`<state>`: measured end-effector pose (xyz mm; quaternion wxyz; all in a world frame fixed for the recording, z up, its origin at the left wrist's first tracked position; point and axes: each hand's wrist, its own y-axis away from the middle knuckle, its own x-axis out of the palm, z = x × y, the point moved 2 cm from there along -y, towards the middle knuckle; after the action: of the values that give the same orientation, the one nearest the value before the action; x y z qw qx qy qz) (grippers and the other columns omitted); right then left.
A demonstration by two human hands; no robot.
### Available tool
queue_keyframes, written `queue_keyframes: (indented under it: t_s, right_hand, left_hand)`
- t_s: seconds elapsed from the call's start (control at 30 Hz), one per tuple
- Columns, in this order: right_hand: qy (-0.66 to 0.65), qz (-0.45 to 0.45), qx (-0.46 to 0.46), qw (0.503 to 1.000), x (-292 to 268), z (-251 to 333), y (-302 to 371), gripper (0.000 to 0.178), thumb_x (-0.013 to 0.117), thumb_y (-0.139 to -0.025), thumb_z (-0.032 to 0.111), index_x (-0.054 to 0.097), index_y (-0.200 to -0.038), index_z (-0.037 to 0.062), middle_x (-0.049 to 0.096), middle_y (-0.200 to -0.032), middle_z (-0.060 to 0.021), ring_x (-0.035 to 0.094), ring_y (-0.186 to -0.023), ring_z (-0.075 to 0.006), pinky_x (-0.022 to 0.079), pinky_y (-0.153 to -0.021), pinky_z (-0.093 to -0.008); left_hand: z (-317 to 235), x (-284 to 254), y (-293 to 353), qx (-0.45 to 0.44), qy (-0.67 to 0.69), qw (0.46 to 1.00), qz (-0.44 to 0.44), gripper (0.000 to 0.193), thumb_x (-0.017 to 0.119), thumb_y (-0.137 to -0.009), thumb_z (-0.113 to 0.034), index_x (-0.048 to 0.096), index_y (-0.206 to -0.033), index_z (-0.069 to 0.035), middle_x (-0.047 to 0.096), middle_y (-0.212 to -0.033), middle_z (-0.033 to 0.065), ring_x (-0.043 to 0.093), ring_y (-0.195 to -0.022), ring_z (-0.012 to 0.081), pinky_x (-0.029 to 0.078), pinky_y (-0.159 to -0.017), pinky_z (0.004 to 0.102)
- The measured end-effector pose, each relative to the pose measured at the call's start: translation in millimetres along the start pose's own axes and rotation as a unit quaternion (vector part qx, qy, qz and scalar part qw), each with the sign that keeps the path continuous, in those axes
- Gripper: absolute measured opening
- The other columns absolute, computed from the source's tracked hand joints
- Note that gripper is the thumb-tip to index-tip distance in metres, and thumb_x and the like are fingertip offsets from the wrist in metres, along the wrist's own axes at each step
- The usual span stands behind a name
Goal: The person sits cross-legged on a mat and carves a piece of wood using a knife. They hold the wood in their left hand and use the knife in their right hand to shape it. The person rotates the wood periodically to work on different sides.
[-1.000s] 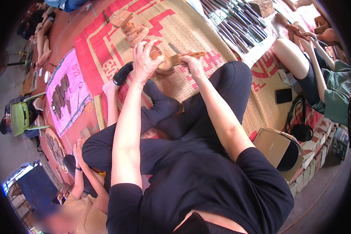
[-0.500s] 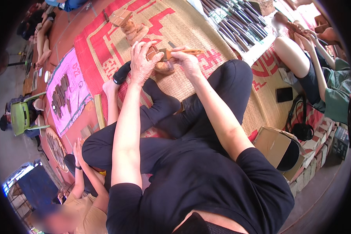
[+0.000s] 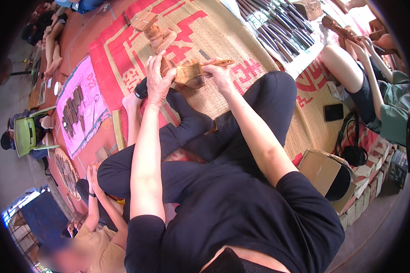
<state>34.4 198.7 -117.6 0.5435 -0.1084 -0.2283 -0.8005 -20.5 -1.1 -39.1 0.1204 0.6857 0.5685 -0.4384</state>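
Observation:
My left hand [image 3: 158, 79] is closed around a small reddish-brown wooden piece [image 3: 166, 65], its fingers over the far side and the thumb on the near side. My right hand [image 3: 218, 76] pinches a flat brush by its orange-brown wooden handle [image 3: 224, 62], which sticks out to the right above the fingers. The brush's head points toward the left hand, blurred. Below and between both hands is a light brown block of wood [image 3: 193, 82], partly covered. Just beyond the right hand a narrow grey strip [image 3: 204, 54] lies on the woven mat [image 3: 241, 48].
Carved wooden pieces [image 3: 161, 38] are stacked beyond my left hand. Dark rods [image 3: 284, 32] lie in rows at the far right, dark sticks on a pink sheet [image 3: 92, 107] at left. A phone [image 3: 333, 112] and a cardboard box [image 3: 319, 170] are at right. People sit on both sides.
My left hand has shifted left and slightly nearer with the wooden piece, away from my right hand. My right hand stays almost in place with the brush.

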Motion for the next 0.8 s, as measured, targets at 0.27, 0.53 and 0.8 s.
queue_keyframes:
  t_s: [0.27,0.53,0.8]
  right_hand:
    - [0.023,0.041,-0.002,0.999,14.7,14.3,5.7,0.012,0.069,-0.073,-0.001,0.065,-0.084,-0.0025,0.065,-0.072,-0.0074,0.060,-0.059,-0.0126,0.049,-0.054,-0.0251]
    - [-0.133,0.043,0.028,0.990,26.6,17.3,4.1,0.011,0.071,-0.080,0.005,0.065,-0.088,0.0008,0.068,-0.080,-0.0090,0.065,-0.063,-0.0165,0.053,-0.058,-0.0276]
    - [-0.090,0.024,-0.043,0.995,23.9,31.1,-5.8,0.013,0.071,-0.076,0.001,0.063,-0.086,-0.0001,0.066,-0.073,-0.0096,0.065,-0.059,-0.0143,0.049,-0.050,-0.0263]
  left_hand:
    - [-4.8,3.1,2.8,0.001,0.003,1.000,0.014,0.065,0.063,-0.079,-0.033,0.047,-0.138,-0.012,0.045,-0.140,0.0174,0.033,-0.137,0.0382,0.024,-0.116,0.0469]
    - [-12.2,3.9,4.1,0.018,-0.015,1.000,0.013,0.062,0.068,-0.075,-0.026,0.051,-0.134,-0.012,0.049,-0.135,0.0169,0.035,-0.135,0.0384,0.028,-0.114,0.0469]
    - [-11.8,-0.5,12.6,0.034,0.010,0.999,0.001,0.063,0.069,-0.073,-0.022,0.052,-0.133,-0.012,0.050,-0.135,0.0140,0.035,-0.136,0.0378,0.027,-0.115,0.0464]
